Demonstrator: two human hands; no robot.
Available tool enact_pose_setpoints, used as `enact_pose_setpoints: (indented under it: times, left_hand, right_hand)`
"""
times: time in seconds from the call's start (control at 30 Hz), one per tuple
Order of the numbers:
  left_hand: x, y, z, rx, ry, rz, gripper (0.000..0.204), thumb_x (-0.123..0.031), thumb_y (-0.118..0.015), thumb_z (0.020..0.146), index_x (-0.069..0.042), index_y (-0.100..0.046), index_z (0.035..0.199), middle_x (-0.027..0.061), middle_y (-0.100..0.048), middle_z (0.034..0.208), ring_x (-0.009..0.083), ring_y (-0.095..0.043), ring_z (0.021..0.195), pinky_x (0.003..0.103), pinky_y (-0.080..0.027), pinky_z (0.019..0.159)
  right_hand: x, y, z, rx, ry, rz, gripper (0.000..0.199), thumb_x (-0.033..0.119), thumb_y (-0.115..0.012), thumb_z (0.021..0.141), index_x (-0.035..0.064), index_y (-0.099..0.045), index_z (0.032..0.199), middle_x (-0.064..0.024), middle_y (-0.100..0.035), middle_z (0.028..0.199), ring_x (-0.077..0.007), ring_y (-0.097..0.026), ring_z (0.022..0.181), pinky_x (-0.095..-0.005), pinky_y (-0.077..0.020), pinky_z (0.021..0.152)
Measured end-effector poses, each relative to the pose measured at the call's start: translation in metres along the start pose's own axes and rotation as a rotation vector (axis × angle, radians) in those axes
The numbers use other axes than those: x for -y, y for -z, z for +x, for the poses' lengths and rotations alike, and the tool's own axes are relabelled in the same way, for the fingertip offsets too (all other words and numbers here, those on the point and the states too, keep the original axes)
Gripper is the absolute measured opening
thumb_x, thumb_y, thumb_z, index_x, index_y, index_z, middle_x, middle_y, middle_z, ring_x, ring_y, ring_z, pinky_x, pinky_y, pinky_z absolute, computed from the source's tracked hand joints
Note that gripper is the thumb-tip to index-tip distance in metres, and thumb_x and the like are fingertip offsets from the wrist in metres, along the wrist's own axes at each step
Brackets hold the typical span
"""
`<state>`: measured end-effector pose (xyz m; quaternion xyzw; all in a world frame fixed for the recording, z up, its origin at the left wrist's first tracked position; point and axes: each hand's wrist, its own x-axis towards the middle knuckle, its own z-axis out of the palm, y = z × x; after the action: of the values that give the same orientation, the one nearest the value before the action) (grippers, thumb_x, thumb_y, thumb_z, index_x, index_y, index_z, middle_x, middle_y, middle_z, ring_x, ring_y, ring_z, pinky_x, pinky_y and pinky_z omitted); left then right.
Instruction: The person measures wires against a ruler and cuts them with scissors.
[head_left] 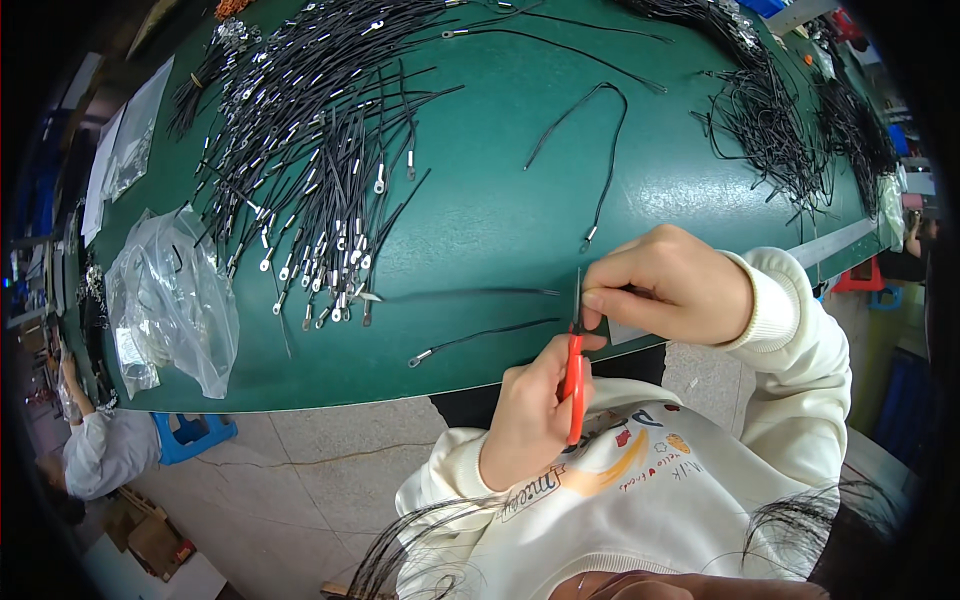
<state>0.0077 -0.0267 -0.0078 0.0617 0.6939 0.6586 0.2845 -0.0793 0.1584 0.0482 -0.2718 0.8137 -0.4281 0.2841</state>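
Left hand (530, 410) gripping red scissors (575, 380), metal-bladed

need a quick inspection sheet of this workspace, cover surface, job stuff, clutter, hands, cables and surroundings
Surface: green table, shiny, black wires spread over much of it
Job's things: red-handled scissors; short black wire with a metal end, near the front edge
Clutter: clear plastic bag on the table's left side
Hands: left hand holds the scissors; right hand closed beside the blades, anything pinched is unclear
Cables: heap of wires left of centre, many metal-ended; tangled wires at upper right
Surroundings: blue stool and another person at lower left
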Motion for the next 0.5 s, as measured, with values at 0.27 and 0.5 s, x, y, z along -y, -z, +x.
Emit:
enact_pose_setpoints:
  times: [0.27, 0.5]
  left_hand:
    - [0.005, 0.037, -0.011, -0.228, -0.185, 0.426, 0.027, 0.008, -0.063, 0.078, 0.002, -0.063, 0.104, 0.0048, -0.062, 0.07, 0.006, -0.053, 0.054, 0.022, -0.045, 0.051]
    - [-0.008, 0.069, 0.017, -0.504, -0.33, 0.839, 0.022, 0.0, -0.066, 0.074, 0.001, -0.061, 0.096, 0.0169, -0.062, 0.075, 0.0274, -0.058, 0.055, 0.033, -0.047, 0.056]
  right_hand:
    - [-0.013, 0.045, -0.028, -0.344, 0.078, -0.164, 0.017, 0.008, -0.044, 0.093, -0.0022, -0.057, 0.097, -0.0113, -0.061, 0.096, -0.0226, -0.059, 0.092, -0.031, -0.0444, 0.08]
    - [-0.08, 0.108, -0.111, -0.589, -0.354, -1.353, 0.023, 0.011, -0.064, 0.079, 0.0059, -0.062, 0.101, -0.0077, -0.058, 0.097, -0.0263, -0.054, 0.097, -0.0353, -0.0407, 0.088]
